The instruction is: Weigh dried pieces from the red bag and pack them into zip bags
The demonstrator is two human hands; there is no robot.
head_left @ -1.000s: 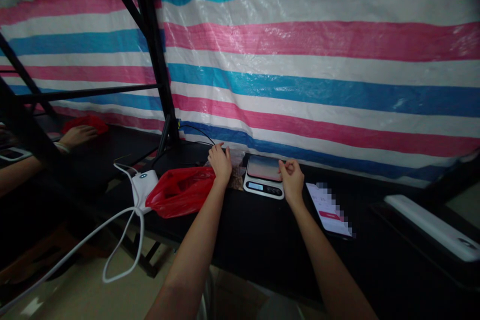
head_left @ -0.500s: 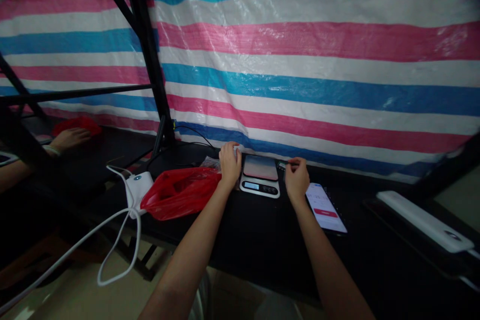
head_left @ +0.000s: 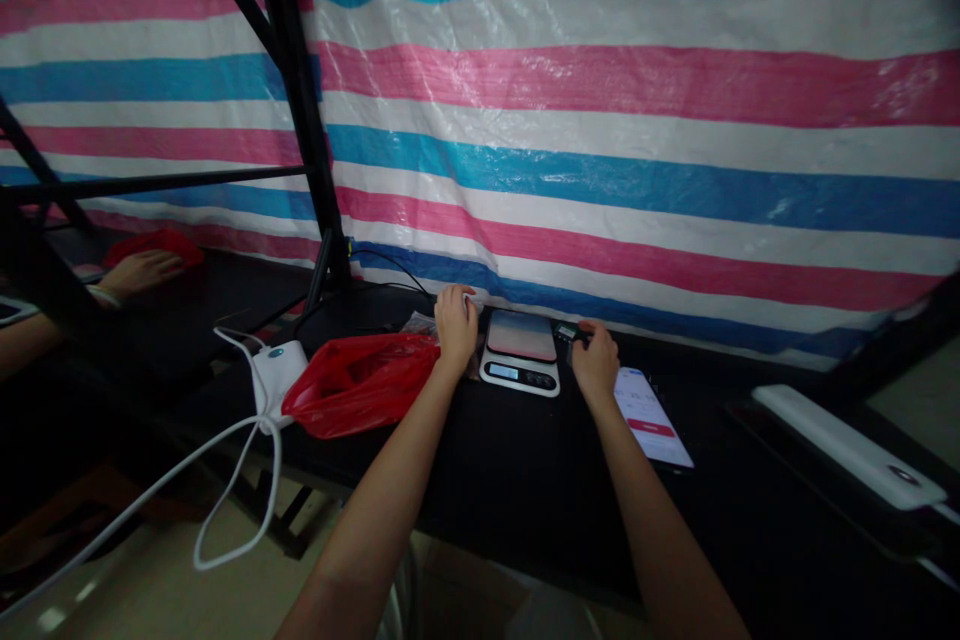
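Observation:
A small kitchen scale (head_left: 520, 333) with a lit display lies on the black table between my hands. Its metal plate looks bare. My left hand (head_left: 456, 328) is by the scale's left edge, fingers curled around something pale that I cannot make out. Right of the scale is my right hand (head_left: 596, 358), its fingers drawn together. What they hold, if anything, is hidden. A small dark piece with a light label (head_left: 566, 331) shows beside those fingertips. Close to my left wrist lies a red plastic bag (head_left: 360, 385), with clear plastic wrap (head_left: 420, 322) behind it.
A lit phone (head_left: 651, 420) lies beside my right forearm. Farther right is a long white device (head_left: 847, 448) with a cable. At left are a white power box (head_left: 281, 370) with cords and a black metal frame (head_left: 296, 110). Another person's hand (head_left: 142, 270) rests beyond the frame.
My right fingers have shifted slightly, and more of the small labelled piece shows beside them. My left hand has moved a little left. The scale stays in place.

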